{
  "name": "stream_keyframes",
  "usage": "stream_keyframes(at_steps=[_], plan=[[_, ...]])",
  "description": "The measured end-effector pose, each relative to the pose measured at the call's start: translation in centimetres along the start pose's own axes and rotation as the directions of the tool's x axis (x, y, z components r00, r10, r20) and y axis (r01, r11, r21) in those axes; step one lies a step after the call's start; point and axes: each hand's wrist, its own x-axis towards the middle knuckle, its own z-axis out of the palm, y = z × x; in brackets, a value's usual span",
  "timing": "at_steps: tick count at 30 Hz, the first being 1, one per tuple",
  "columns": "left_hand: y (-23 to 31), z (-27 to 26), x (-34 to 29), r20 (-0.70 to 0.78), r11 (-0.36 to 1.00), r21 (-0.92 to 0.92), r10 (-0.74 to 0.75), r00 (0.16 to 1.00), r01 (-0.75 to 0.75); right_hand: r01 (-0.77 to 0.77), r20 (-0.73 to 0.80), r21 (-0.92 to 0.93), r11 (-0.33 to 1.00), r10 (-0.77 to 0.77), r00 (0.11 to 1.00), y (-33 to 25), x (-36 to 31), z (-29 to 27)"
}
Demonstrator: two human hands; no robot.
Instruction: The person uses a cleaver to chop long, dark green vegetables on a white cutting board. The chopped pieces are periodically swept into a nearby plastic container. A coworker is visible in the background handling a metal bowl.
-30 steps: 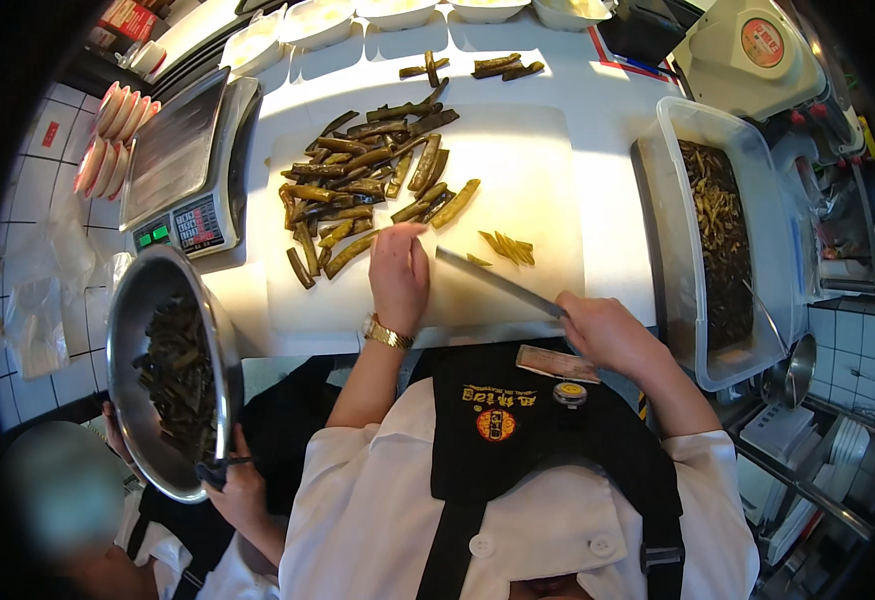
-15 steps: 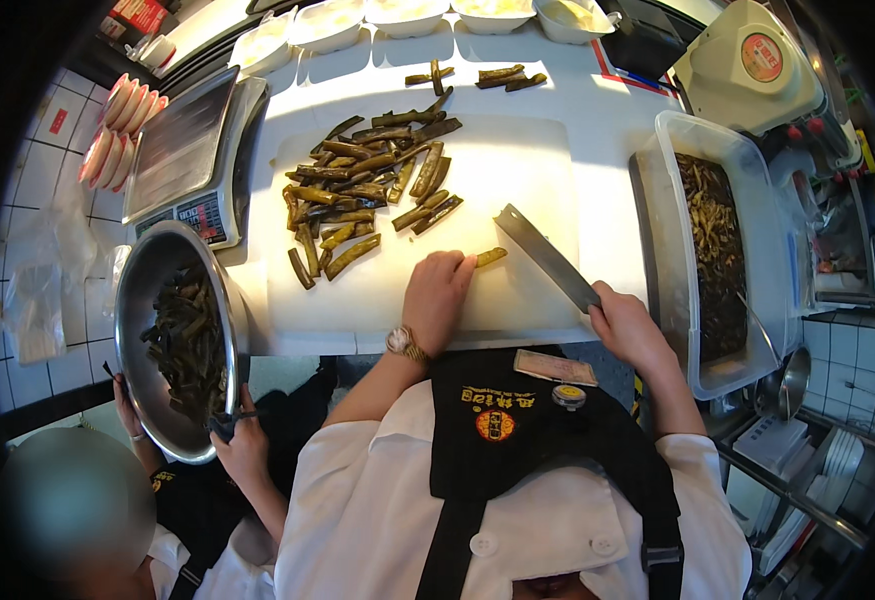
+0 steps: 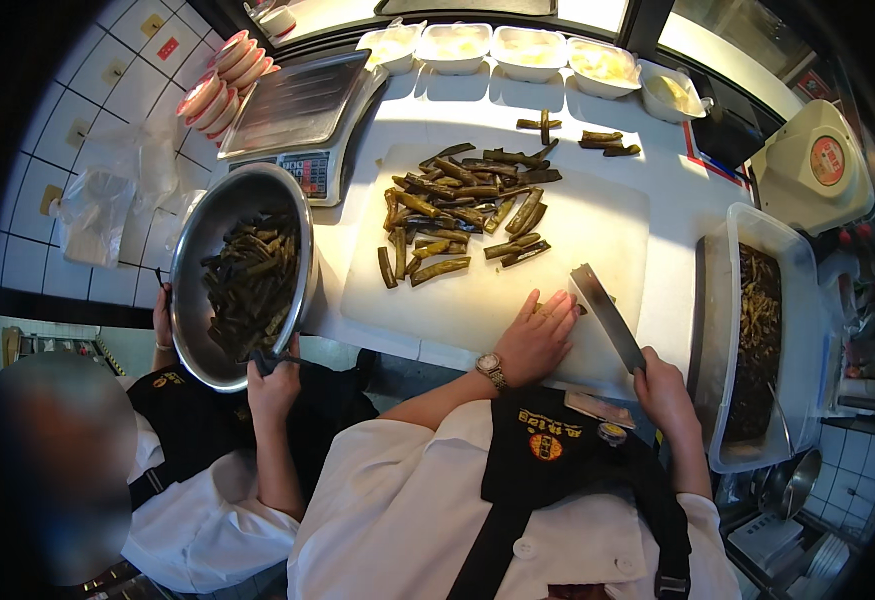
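My left hand (image 3: 545, 338) lies flat near the front of the white cutting board (image 3: 602, 225), fingers stretched out and pressed over a short olive-green vegetable piece (image 3: 582, 309). Most of that piece is hidden beneath the fingers. Wrapped round its handle, my right hand (image 3: 660, 385) holds a kitchen knife (image 3: 609, 318). The broad blade slants up and left, its edge close beside my left fingertips. Behind my hands, a heap of brownish-green vegetable strips (image 3: 467, 205), looking pickled, covers the board's far left part.
On the left a person holds a steel bowl (image 3: 257, 185) of similar strips against the table. Behind it stand a scale (image 3: 302, 110) and stacked red-and-white containers (image 3: 215, 105). White tubs (image 3: 455, 62) line the back. A clear plastic bin (image 3: 800, 340) stands at right.
The whole view has shifted, so the table sits further right. My left fingers went from curled to flat over the piece. The knife blade has come closer to them.
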Motion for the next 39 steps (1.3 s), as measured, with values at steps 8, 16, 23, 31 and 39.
stream_keyframes(at_steps=[8,16,23,31,39], plan=[[-0.1,-0.6,-0.7,-0.122,0.996,0.026,-0.080,0.989,0.084,0.094,-0.078,0.106,0.990,-0.086,0.993,-0.4,-0.3,-0.7],[0.8,-0.5,-0.9,-0.093,0.994,0.055,-0.085,0.992,0.090,0.235,0.002,-0.125,0.964,-0.236,0.972,-1.8,0.9,-1.1],[0.5,-1.1,-1.3,-0.102,0.996,-0.027,-0.084,0.991,0.081,0.290,0.075,-0.231,0.929,-0.280,0.957,-3.0,1.7,-1.8],[0.8,-2.4,-0.7,-0.191,0.994,0.002,-0.103,0.976,0.105,0.259,0.171,-0.277,0.925,-0.218,0.961,-4.2,2.9,-1.7],[-0.6,-2.0,-1.4,-0.211,0.995,-0.054,-0.096,0.973,0.087,0.133,0.055,-0.050,0.990,-0.131,0.990,-3.4,3.7,0.2]])
